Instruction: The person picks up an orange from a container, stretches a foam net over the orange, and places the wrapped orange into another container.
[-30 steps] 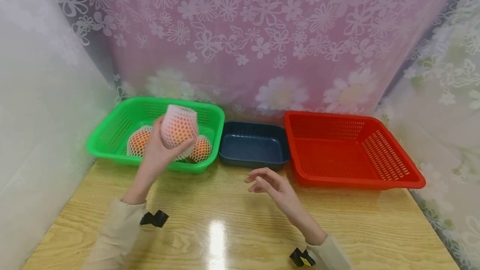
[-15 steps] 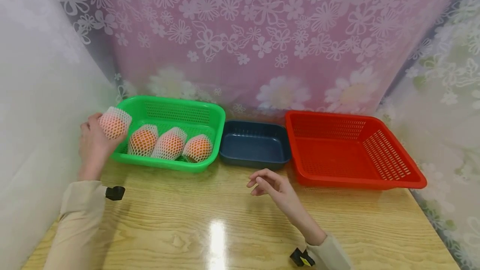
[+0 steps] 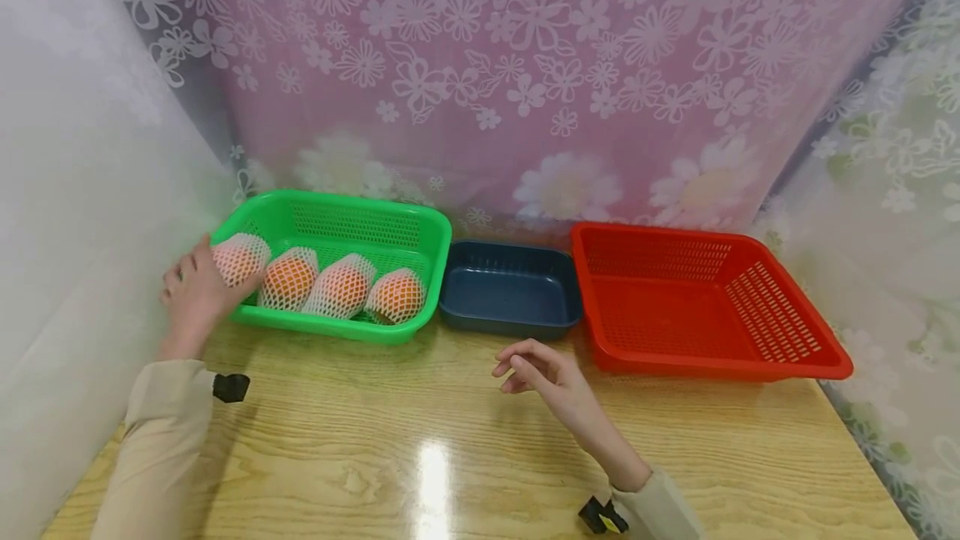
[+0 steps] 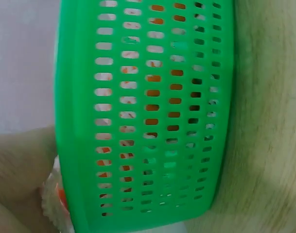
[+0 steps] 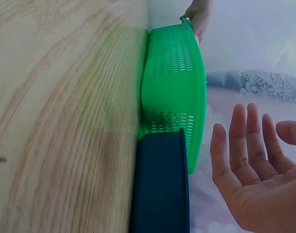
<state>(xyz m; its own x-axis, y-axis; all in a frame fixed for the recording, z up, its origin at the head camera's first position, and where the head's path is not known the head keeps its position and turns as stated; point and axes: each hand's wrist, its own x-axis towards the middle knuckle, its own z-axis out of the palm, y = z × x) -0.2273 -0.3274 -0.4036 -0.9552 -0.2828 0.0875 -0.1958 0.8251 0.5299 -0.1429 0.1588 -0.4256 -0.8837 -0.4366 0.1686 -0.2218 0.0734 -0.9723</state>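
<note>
At the left end of the green basket, my left hand holds an orange fruit in a white foam net, down between the basket's side walls. A row of similar netted fruits lies to its right inside the basket. In the left wrist view the basket wall covers most of the held fruit, and only part of the hand shows. My right hand, empty, hovers over the table in front of the blue tray, fingers loosely bent; the right wrist view shows its bare palm.
A dark blue tray stands right of the green basket, and a red basket beyond it, both with nothing inside. They line the back of the wooden table. A white curtain hangs close by my left hand.
My left hand has carried the netted fruit leftward from above the basket's middle, then lowered it into the left end. The right hand has stayed in place.
</note>
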